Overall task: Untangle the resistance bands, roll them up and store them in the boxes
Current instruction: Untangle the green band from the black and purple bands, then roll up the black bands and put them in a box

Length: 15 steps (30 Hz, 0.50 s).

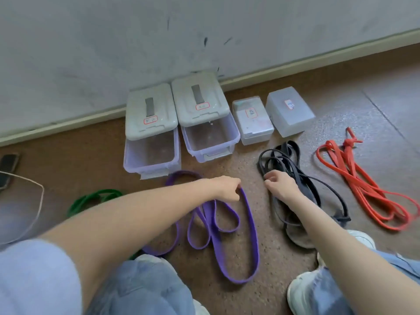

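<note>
the purple band [246, 223] lies nearest on the floor [227, 292], a flat wide loop folded over itself in several soft bends between the person's knees. it looks light, limp and rubbery, likely grippy rather than slick, so it should follow wherever one strand is lifted; the clean outer run on its right side seems the best place to take hold, away from the overlapped folds.

the left hand [225, 188] reaches over that band, its fingers [236, 186] drawn together and touching the top of the outer strand, apparently pinching it, though the contact is partly hidden.

the right hand [280, 184] rests on the black band [293, 169], a thinner, more knotted heap just beside the purple one; its fingers are curled and look to be nipping one strand at the heap's left edge.

a green band [95, 197] peeks out behind the left forearm, and a red band [354, 178] with a knot lies well apart to the right.

further back, against the wall, stand two open clear boxes [211, 137] with lids slid back, and two smaller closed boxes [288, 112] beside them.
</note>
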Motion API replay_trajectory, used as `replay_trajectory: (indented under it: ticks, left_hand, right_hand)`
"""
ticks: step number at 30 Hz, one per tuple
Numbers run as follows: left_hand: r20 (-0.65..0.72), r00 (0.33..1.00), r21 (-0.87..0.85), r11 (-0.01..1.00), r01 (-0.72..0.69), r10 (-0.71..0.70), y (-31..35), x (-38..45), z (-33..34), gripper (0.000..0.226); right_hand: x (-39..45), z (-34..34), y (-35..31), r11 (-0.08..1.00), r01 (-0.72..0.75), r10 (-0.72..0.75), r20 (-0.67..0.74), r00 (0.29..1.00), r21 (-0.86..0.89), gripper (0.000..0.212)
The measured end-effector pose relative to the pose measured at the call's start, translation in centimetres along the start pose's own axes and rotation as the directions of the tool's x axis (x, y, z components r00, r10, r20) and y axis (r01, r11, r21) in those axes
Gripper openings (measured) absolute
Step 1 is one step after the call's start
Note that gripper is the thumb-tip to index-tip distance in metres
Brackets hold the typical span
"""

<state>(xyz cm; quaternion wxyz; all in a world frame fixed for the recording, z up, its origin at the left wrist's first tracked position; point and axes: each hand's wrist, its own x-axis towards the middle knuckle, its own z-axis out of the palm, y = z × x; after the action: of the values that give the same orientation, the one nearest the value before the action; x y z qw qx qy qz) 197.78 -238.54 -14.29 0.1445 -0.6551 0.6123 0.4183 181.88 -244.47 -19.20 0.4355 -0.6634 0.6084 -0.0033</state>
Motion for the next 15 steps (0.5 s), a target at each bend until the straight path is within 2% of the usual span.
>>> replay_trajectory:
  ticks: [2,4,6,8,9,11,13,15]
  left_hand:
    - [-0.029,0.999,-0.059,0.998,-0.028,0.026,1.5,2.4,2.3,0.052]
    - [-0.075,0.997,-0.155,0.987,-0.047,0.036,2.9,4.4,4.3,0.052]
    - [-0.114,0.993,-0.241,0.97,-0.028,0.0,3.9,6.2,5.7,0.054]
    - [-0.115,0.992,-0.277,0.961,0.01,-0.043,4.2,7.6,6.7,0.055]
    - [-0.113,0.992,-0.287,0.958,0.03,-0.065,4.2,8.1,7.0,0.056]
    - [-0.126,0.988,-0.315,0.948,0.05,-0.094,3.9,8.6,7.7,0.056]
    - [-0.145,0.986,-0.362,0.932,0.027,-0.085,3.6,8.8,8.2,0.056]
    - [-0.157,0.986,-0.386,0.922,-0.012,-0.052,3.5,8.7,8.8,0.054]
  right_hand:
    - [0.7,-0.8,2.5,0.994,0.004,-0.017,-0.11,0.994,-0.111,0.032]
    - [1.5,-1.3,4.9,0.986,-0.032,0.006,-0.161,0.987,-0.161,0.035]
    - [2.4,-1.2,6.7,0.983,-0.057,0.041,-0.092,0.995,-0.176,0.04]
    - [2.9,-0.3,7.5,0.982,-0.033,0.047,0.072,0.996,-0.184,0.045]
    - [2.9,0.2,7.6,0.981,0.013,0.012,0.128,0.992,-0.192,0.045]
    - [2.8,1.3,7.6,0.99,0.084,-0.068,0.138,0.988,-0.116,0.034]
    - [2.1,1.6,7.8,0.996,0.09,-0.09,0.029,0.996,-0.011,0.025]
    - [1.9,1.2,8.8,0.991,0.047,-0.075,-0.236,0.969,-0.123,0.026]
